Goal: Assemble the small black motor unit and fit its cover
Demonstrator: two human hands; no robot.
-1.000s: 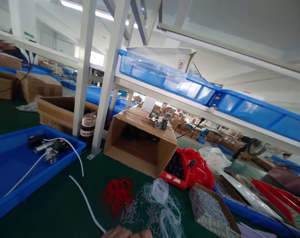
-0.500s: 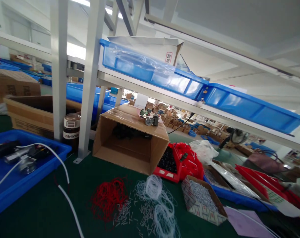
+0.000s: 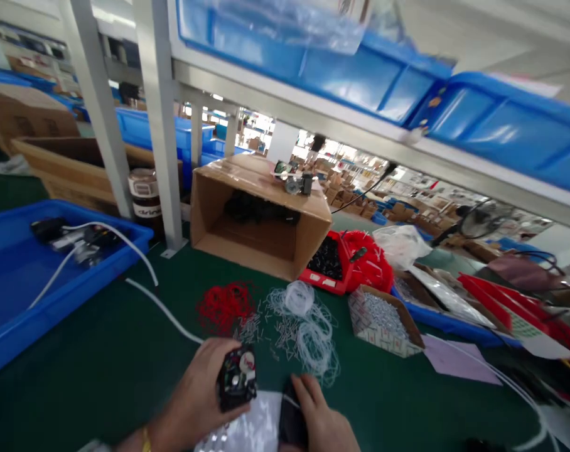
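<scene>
My left hand (image 3: 198,392) is closed around a small black electromechanical module (image 3: 238,378), whose open face shows a round light part and circuit bits. A white cable (image 3: 165,309) runs across the green table to this hand. My right hand (image 3: 320,414) is closed on a dark, flat, smooth piece (image 3: 292,414), its kind unclear. Between and below the hands lies a shiny whitish plastic sheet (image 3: 263,420). Just beyond them are a heap of red wires (image 3: 226,304), scattered small metal pins (image 3: 285,333) and coils of clear-white wire (image 3: 316,342).
A blue tray (image 3: 68,289) with motor-like parts stands at left. Behind are an open cardboard box (image 3: 261,245) with a small mechanism (image 3: 294,179) on top, a red bin (image 3: 334,284) and a box of screws (image 3: 383,323). A metal post (image 3: 157,125) supports the overhead shelf.
Both hands have come into view at the bottom, holding the black module and the dark piece. My view has tilted down, showing more of the table. The loose white cable has shifted.
</scene>
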